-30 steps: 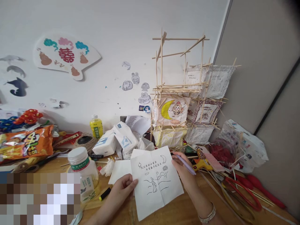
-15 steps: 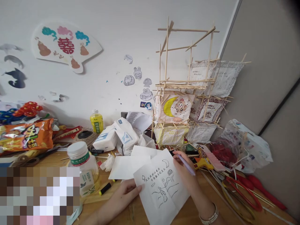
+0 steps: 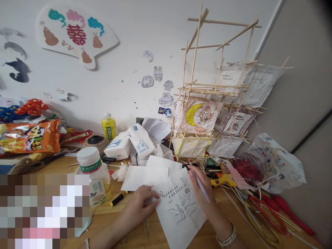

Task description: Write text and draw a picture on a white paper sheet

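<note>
A white sheet of paper (image 3: pixel 178 224) with crease lines lies tilted on the wooden table. Black line drawings on it show a moon, a robed figure, hills and handwritten characters. My left hand (image 3: pixel 141 205) rests at the sheet's left edge, fingers and thumb apart, fingertips on the paper. Near the sheet's upper right corner, my right hand (image 3: pixel 203 193) is closed around a lavender pen (image 3: pixel 201 186), whose tip end points up and left. Behind the drawing lie more white sheets (image 3: pixel 145 177). A black marker with a yellow end (image 3: pixel 117 199) is left of my left hand.
A clear jar with a white lid (image 3: pixel 89 155) stands at left, near tissue packs (image 3: pixel 141 140) and a yellow bottle (image 3: pixel 109 126). A stick frame with drawn panels (image 3: pixel 202 117) rises behind. Right are a yellow glue gun (image 3: pixel 221 179), red-handled scissors (image 3: pixel 272 216) and plastic bags (image 3: pixel 275 162).
The view has shifted slightly. My left hand has moved up along the sheet's left edge, its fingers now showing on the paper. My right hand still holds the pen near the upper right corner.
</note>
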A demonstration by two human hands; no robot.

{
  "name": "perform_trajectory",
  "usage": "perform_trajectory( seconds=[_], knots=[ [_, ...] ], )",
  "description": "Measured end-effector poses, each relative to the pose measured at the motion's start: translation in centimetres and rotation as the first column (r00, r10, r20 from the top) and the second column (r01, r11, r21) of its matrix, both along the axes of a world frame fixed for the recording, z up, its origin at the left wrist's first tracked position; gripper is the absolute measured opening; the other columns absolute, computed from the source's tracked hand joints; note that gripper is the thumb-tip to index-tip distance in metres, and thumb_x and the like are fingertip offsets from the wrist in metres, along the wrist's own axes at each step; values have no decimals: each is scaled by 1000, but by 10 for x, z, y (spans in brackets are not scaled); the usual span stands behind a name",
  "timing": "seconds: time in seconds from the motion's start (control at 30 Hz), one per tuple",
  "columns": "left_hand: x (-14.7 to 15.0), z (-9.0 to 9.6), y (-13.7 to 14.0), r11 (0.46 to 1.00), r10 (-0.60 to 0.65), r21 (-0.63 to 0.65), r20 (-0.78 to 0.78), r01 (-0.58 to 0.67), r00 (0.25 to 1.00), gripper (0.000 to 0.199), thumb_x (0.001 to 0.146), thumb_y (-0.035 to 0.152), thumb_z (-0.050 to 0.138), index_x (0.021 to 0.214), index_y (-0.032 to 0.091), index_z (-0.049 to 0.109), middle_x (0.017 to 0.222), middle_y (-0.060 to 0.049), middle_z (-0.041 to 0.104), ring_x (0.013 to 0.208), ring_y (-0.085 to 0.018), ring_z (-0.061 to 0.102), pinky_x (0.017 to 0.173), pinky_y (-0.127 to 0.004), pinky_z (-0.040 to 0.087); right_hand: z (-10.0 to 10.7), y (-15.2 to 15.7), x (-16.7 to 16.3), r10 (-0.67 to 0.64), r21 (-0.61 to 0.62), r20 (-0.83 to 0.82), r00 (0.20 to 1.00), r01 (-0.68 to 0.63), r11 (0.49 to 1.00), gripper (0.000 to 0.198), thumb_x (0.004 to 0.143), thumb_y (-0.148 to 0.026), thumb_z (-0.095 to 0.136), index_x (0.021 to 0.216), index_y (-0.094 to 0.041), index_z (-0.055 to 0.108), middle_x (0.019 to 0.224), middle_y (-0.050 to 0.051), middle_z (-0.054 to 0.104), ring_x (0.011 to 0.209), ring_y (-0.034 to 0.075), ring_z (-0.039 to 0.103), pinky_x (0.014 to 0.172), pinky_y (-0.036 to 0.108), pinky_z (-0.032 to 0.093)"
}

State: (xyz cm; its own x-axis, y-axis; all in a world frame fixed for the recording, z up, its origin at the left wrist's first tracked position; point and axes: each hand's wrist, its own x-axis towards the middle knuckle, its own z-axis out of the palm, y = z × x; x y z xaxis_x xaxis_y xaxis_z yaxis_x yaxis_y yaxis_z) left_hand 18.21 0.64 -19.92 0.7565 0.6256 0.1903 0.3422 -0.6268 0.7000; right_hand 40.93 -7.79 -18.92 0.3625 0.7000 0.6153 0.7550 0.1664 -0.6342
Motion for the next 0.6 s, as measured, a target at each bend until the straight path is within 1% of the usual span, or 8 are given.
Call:
perform_trajectory(
  seconds=[0.07, 0.13, 0.2, 0.27, 0.33, 0.47, 0.53, 0.6],
  knots=[
    [1, 2, -1, 1000, -14, -1, -40, 14, 999, 19, 80, 30, 49, 81, 22, 66, 86, -4, 60, 86, -20, 56, 73, -27, 43, 4, -4, -7, 69, 21, -7, 998, -69, 997, 27, 89, -31, 41, 106, -21, 59, 104, 7, 64, 95, 21, 59, 85, 32, 46],
    [1, 2, -3, 1000, 13, 19, -83, -11, 996, 18, 79, 28, 50, 73, 20, 65, 80, -3, 60, 79, -18, 56, 67, -24, 42, 8, -6, -15, 149, 12, -34, 988, -149, 989, 23, 88, -29, 43, 101, -22, 61, 100, 6, 65, 92, 20, 60, 81, 29, 47],
    [2, 1, -4, 997, 68, 44, -117, -63, 991, 17, 76, 28, 52, 64, 18, 59, 71, -1, 58, 68, -15, 54, 60, -23, 40, 10, -8, -25, 222, -43, -69, 973, -226, 973, 16, 84, -25, 48, 91, -21, 62, 92, 5, 66, 86, 19, 61, 76, 28, 48],
    [3, 0, -5, 994, 104, 59, -137, -96, 985, 19, 73, 27, 55, 57, 18, 52, 63, 1, 55, 60, -14, 50, 56, -22, 37, 7, -7, -34, 234, -88, -117, 965, -245, 966, 9, 79, -22, 53, 79, -20, 61, 76, 4, 65, 74, 18, 62, 66, 27, 49],
    [3, -1, -6, 993, 103, 69, -146, -94, 984, 22, 70, 26, 58, 54, 18, 46, 59, 3, 52, 57, -13, 47, 55, -22, 34, -1, -5, -41, 273, -134, -254, 928, -313, 940, 7, 77, -22, 53, 72, -20, 57, 62, 1, 61, 55, 15, 58, 49, 23, 45],
    [4, -1, -8, 994, 72, 97, -162, -57, 984, 23, 66, 20, 58, 51, 18, 41, 57, 5, 48, 56, -11, 43, 57, -23, 31, -23, 0, -49, 345, -200, -465, 816, -476, 856, 9, 75, -25, 58, 70, -19, 52, 61, 0, 63, 45, 11, 52, 43, 20, 41],
    [5, -3, -8, 993, 57, 108, -166, -39, 984, 22, 65, 17, 58, 50, 18, 41, 57, 5, 47, 57, -11, 43, 58, -23, 30, -33, 1, -52, 332, -242, -491, 806, -492, 836, 16, 73, -27, 60, 65, -19, 49, 55, -1, 61, 40, 10, 48, 39, 19, 36],
    [5, -4, -8, 992, 47, 120, -165, -27, 985, 21, 64, 16, 58, 51, 18, 42, 58, 5, 47, 58, -12, 44, 58, -23, 29, -39, 2, -54, 342, -262, -462, 818, -494, 829, 21, 74, -27, 58, 59, -19, 45, 48, -3, 56, 38, 9, 44, 38, 18, 32]
  ],
)
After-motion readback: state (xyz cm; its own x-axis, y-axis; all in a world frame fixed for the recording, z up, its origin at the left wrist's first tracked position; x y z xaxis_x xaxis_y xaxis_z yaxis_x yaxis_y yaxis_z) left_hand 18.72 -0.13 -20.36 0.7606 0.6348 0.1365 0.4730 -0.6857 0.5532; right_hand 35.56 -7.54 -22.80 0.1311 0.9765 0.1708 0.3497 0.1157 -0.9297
